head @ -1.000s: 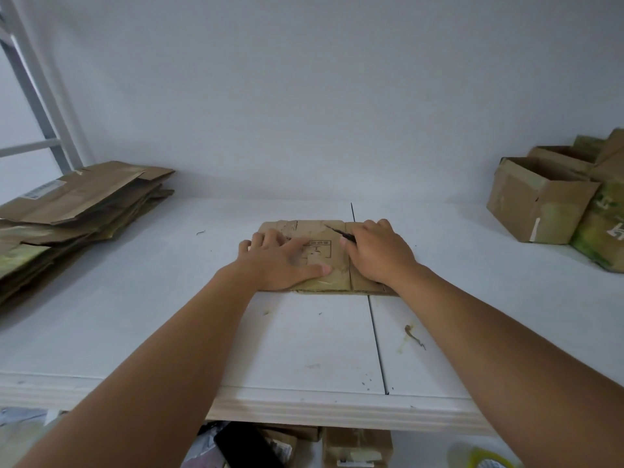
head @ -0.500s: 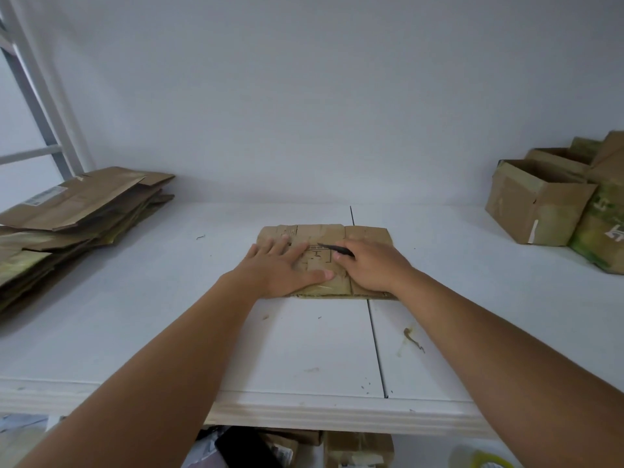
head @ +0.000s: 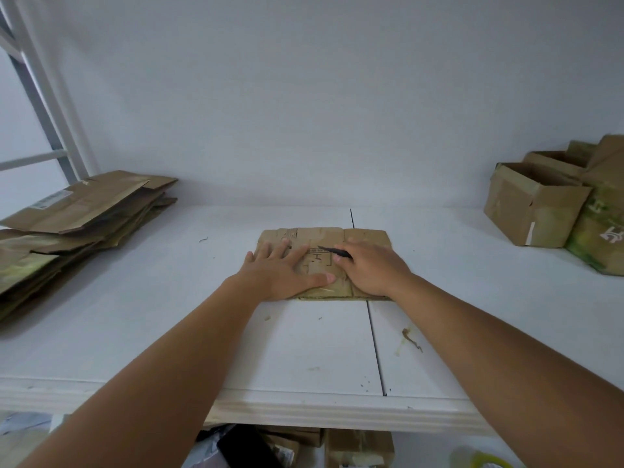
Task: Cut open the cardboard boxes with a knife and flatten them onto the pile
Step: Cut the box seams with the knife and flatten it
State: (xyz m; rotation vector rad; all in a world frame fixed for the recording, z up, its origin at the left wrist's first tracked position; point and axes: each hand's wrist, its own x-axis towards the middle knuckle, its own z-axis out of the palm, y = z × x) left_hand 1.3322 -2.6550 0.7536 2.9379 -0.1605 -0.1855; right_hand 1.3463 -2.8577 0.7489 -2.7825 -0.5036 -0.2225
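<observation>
Cardboard, a flattened box (head: 324, 261), lies under both palms, long axis crosswise. Left hand (head: 282, 273) fingers spread flat; right hand (head: 371, 268) pinches the knife (head: 334, 252). The pile (head: 77, 228) sits far leftward, nearer the left hand.

Both forearms are bare from the lower frame edge up to the wrists, with no sleeve showing on them. The left hand (head: 280, 275) and the right hand (head: 373, 270) are bare too: ungloved, short plain nails.
</observation>
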